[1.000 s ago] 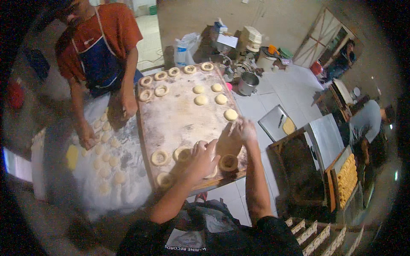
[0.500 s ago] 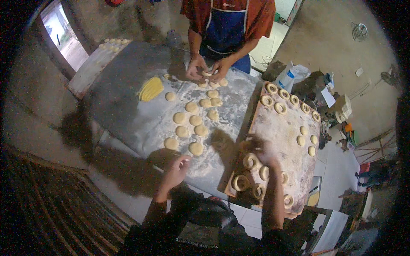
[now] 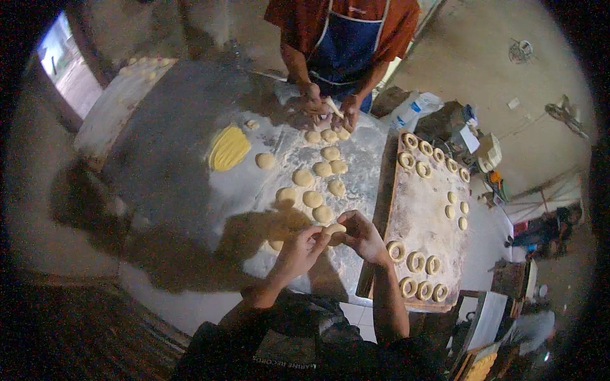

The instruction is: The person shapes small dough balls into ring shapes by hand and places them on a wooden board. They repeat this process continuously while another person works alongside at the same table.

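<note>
Over the near part of the floured table, a pale piece of dough [image 3: 334, 229] is held between the fingertips of my left hand [image 3: 298, 255] and my right hand [image 3: 363, 239]. Both hands are closed on it in a pinch. Whether it has a hole cannot be made out. Just beyond it lie several flattened dough rounds [image 3: 312, 199] on the flour. To the right, a floured wooden board [image 3: 422, 219] carries several dough rings [image 3: 416, 261] near me, more rings [image 3: 425, 147] at its far end, and small dough rounds [image 3: 452, 197] between.
Across the grey table [image 3: 168, 140], another person's hands [image 3: 312, 101] work a piece of dough [image 3: 334, 108]. A scored yellow slab [image 3: 230, 148] lies left of the rounds. A long board [image 3: 121, 101] with small pieces stands far left. Plastic bags [image 3: 416, 109] and boxes sit beyond the right board.
My right hand has come from the board on the right to the table. It meets my left hand, and both now pinch a piece of dough. My view has shifted slightly.
</note>
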